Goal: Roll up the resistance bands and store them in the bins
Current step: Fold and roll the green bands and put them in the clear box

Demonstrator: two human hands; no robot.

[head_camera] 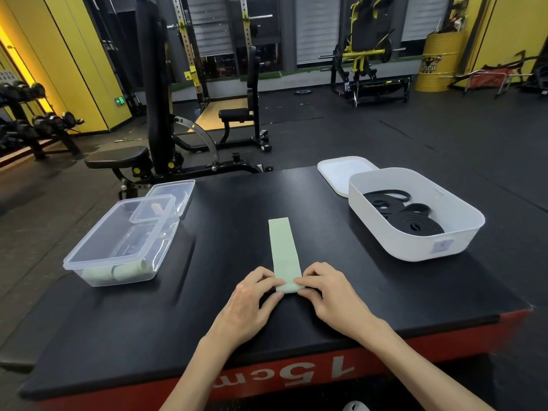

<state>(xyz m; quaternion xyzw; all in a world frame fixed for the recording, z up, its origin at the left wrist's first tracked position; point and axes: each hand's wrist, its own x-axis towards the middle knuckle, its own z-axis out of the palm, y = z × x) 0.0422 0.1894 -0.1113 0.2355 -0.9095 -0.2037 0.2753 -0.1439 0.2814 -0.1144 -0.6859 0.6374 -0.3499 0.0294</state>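
Observation:
A pale green resistance band (283, 247) lies flat and lengthwise on the black platform top (231, 238), its near end curled into a small roll. My left hand (252, 298) and my right hand (329, 295) pinch that rolled end from either side with their fingertips. A clear plastic bin (89, 256) at the left holds two rolled pale green bands (118, 272). At the right, a white bin (462, 229) holds several coiled black bands (406, 218).
A clear lid (172, 194) lies behind the clear bin, with another lid tipped into it. A white lid (341, 170) lies behind the white bin. Gym benches, a rack and dumbbells stand beyond the platform.

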